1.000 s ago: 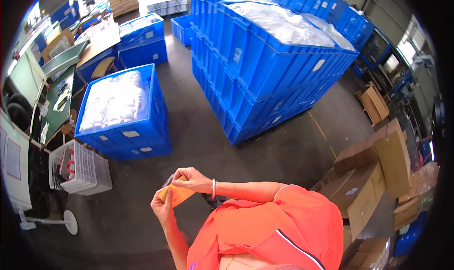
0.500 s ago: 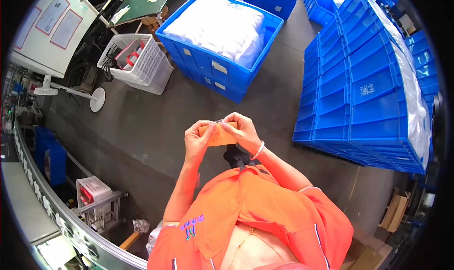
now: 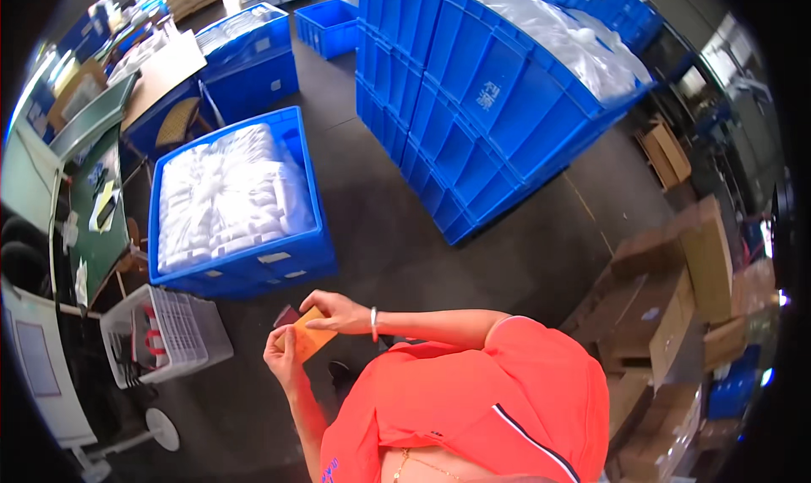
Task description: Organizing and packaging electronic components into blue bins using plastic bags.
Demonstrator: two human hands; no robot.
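A small orange card or slip of paper (image 3: 313, 338) is held in front of my body, tilted. Thumb and fingers of my left hand (image 3: 285, 354) pinch its left end. At its upper right edge, my right hand (image 3: 345, 314), with a white band at the wrist, grips it too. A dark red flat piece (image 3: 286, 316) shows just beyond the card, between the hands; whether it is held with the card I cannot tell.
Ahead to the left stands a blue bin (image 3: 241, 286) of white bagged goods, with a white basket (image 3: 198, 335) nearer. Tall stacked blue crates (image 3: 473, 103) rise ahead to the right. Cardboard boxes (image 3: 650, 314) lie at the right, and a green table (image 3: 95, 229) stands far left.
The view has swung to the right, so the bin and crates sit further left. Both hands still hold the orange card, now tilted, and a dark red piece shows beyond it.
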